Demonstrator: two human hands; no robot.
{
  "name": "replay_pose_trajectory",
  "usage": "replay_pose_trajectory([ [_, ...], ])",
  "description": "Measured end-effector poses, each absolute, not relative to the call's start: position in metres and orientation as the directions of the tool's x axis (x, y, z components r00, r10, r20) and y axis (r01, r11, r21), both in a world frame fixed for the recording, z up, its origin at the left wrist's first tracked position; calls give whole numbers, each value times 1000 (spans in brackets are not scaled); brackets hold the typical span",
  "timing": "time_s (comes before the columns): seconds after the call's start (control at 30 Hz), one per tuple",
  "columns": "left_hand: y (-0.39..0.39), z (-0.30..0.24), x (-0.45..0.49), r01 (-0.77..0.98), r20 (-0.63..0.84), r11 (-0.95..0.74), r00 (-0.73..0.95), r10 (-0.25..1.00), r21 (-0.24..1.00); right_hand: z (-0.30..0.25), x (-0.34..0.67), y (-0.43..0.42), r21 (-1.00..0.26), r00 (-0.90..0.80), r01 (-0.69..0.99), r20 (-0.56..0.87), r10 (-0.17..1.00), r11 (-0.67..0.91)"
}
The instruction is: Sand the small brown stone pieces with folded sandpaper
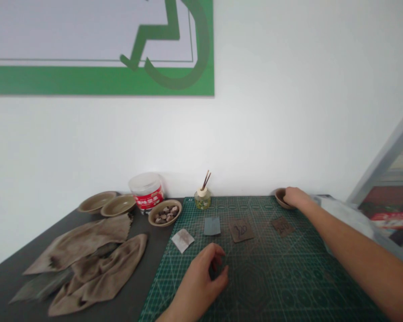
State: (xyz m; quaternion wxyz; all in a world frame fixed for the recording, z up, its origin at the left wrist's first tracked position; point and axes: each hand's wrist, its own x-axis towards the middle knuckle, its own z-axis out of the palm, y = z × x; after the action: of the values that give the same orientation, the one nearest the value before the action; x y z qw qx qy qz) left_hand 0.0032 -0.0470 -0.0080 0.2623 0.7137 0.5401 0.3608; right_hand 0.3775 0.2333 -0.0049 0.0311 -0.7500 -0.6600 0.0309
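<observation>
Two hands are above a green cutting mat (262,286). The right hand (296,197) closes over the rim of a small brown bowl (280,195) at the far edge of the mat. The left hand (201,277) is half closed near the front of the mat, and I cannot tell if it holds something. A white paper square (182,240) and a grey sandpaper piece (212,226) lie ahead of it, and a brown sandpaper piece (241,230) with number 320 lies between the two hands.
</observation>
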Motion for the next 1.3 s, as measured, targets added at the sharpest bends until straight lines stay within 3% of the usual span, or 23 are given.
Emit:
replay_pose_trajectory([
  [0.93,-48,-6,3,572,193,-264,182,964,776,9,385,222,-21,203,979,-57,978,-204],
  [1.3,-40,-3,-11,600,285,-239,20,958,763,41,375,178,-72,170,983,20,985,-168],
])
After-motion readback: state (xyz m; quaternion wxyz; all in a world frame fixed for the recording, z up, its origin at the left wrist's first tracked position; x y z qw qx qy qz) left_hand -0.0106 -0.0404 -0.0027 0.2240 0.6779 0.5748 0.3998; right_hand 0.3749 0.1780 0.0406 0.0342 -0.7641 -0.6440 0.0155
